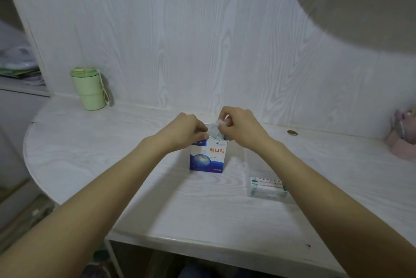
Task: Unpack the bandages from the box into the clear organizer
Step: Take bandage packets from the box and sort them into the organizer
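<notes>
A blue and white bandage box (pixel 206 157) with orange characters stands upright in the middle of the white desk. My left hand (pixel 188 130) grips the box's top left edge. Just above the open top, my right hand (pixel 238 125) pinches a bundle of white wrapped bandages (pixel 215 130) that sticks out of the box. The clear organizer (pixel 267 187) lies to the right of the box, with several bandages inside; my right forearm crosses over part of it.
A green lidded cup (pixel 91 88) stands at the back left of the desk (pixel 90 154). A pink holder (pixel 403 138) sits at the far right edge. A rounded shelf (pixel 360 5) juts out above on the right. Open shelves with papers are at the left.
</notes>
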`<state>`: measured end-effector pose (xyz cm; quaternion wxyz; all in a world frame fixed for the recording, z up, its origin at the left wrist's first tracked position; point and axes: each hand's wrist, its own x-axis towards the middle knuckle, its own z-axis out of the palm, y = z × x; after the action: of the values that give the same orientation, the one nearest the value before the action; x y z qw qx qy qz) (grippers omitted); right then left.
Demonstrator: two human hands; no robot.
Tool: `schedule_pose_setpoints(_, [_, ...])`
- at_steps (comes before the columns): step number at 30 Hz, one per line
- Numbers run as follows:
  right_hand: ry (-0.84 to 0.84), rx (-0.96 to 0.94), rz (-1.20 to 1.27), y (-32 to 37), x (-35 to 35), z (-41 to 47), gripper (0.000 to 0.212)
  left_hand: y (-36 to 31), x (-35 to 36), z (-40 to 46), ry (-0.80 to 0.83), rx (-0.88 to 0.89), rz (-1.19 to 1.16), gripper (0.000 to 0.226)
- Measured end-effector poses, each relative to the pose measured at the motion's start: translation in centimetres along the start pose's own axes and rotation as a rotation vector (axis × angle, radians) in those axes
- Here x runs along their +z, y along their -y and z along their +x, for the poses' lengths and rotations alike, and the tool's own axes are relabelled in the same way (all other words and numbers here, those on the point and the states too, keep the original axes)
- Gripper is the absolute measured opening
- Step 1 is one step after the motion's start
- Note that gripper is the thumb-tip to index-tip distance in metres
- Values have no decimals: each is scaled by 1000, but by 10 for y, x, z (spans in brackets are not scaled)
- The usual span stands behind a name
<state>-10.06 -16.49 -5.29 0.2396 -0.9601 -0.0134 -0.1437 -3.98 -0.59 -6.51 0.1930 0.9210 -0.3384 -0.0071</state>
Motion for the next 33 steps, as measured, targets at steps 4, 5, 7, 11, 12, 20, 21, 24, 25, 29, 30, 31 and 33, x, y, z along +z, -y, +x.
schedule_pose_setpoints(4, [25,2,-38,2,3,-1,11,-1,1,-1,-9,-1,-13,22])
schedule_pose_setpoints(5, [11,3,-29,2,3,0,10,-1,1,-2,-11,-5,-25,23])
schedule_pose_setpoints(7, [-49,8,10,0,0,-1,6,0,1,-2,3,-7,-40,24])
schedule_pose_setpoints(11, [-163,-8,141,-5,-19,-4,4,-8,-7,0,-8,-4,-102,32])
schedule_pose_setpoints(12, [-193,-8,190,-6,-24,-6,5,-13,-9,0,-57,9,-136,39])
schedule_pose_setpoints(20, [-196,49,867,-24,-64,-32,14,-76,-17,2,46,158,-654,36])
schedule_pose_setpoints(21, [-186,59,922,-29,-66,-37,14,-83,-14,1,103,135,-751,37])
schedule_pose_setpoints(24, [-180,106,978,-40,-69,-48,6,-98,-1,0,130,100,-868,40])
schedule_pose_setpoints(25, [-197,132,969,-43,-69,-53,3,-103,5,0,127,97,-876,38])
schedule_pose_setpoints(29, [-324,225,928,-64,-74,-74,8,-124,26,1,139,59,-962,19])
schedule_pose_setpoints(30, [-338,231,927,-68,-75,-79,11,-127,30,0,118,57,-978,16])
schedule_pose_setpoints(31, [-348,236,923,-72,-75,-84,13,-131,35,0,88,60,-983,14])
schedule_pose_setpoints(33, [-364,246,933,-82,-75,-96,16,-140,46,0,31,45,-991,16])
